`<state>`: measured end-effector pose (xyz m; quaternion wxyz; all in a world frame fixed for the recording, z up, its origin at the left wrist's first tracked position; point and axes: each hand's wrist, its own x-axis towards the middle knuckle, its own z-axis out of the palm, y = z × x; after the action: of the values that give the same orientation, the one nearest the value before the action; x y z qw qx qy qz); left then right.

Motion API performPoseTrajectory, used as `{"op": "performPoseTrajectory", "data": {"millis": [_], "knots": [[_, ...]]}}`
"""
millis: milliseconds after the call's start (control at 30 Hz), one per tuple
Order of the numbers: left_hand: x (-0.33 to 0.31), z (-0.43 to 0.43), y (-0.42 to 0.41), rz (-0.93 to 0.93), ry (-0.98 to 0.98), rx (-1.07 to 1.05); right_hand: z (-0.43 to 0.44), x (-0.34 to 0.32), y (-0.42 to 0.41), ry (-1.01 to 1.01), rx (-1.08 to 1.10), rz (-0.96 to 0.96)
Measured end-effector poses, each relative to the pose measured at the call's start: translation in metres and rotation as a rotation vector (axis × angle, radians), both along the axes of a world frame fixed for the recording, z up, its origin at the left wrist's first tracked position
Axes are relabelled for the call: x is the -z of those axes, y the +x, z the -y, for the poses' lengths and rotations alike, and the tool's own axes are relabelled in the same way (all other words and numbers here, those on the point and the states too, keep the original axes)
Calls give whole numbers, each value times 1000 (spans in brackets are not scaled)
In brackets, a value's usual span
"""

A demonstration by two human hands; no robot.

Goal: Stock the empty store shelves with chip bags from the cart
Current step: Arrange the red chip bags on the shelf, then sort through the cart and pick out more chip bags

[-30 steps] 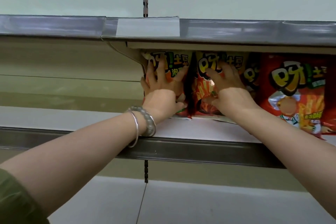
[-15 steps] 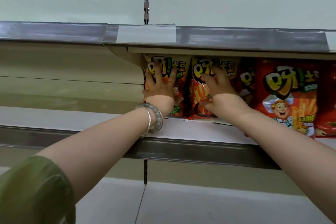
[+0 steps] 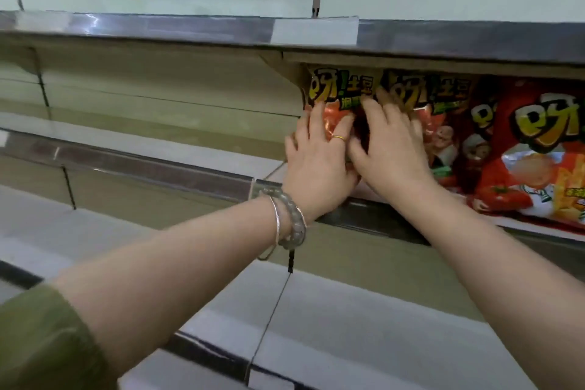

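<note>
My right hand [image 3: 394, 152] has slid over toward my left hand [image 3: 316, 161]. A moment ago the 2 hands were set apart, each on its own bag; now they sit side by side, thumbs nearly touching over the seam between the bags. Both hands lie flat with fingers straight, pressing rather than gripping, and neither is curled round anything. I take this as the final squaring-up of this pair: the bags are already on the shelf [image 3: 158, 139], and I am pushing them back and tight against each other.

The leftmost chip bag [image 3: 335, 89] stands upright directly under my left palm and fingers, its printed top showing just above my fingertips. The 2nd chip bag [image 3: 443, 92] stands just right of my right hand, with its left edge under that hand's fingers. Further right of that hand the red bags [image 3: 538, 149] stand packed in a row. Left of my left hand the shelf runs bare, so I judge most of the stocking there is still to do. The cart is not in view.
</note>
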<state>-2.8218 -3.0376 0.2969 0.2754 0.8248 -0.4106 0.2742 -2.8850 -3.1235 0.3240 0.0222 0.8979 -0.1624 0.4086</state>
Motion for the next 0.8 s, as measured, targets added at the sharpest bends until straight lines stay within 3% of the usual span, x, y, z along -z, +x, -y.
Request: {"op": "performPoseTrajectory", "data": {"millis": [433,567,800], "knots": [[36,-217,38,-179,-189,-140,-190,30,78,162,-629,69],[50,-321,64,-250,-199,-287,-288,47,123,219,-813,33],[94,-511,107,-413,-242,-593,-469,96,188,535,-1062,-104]]}}
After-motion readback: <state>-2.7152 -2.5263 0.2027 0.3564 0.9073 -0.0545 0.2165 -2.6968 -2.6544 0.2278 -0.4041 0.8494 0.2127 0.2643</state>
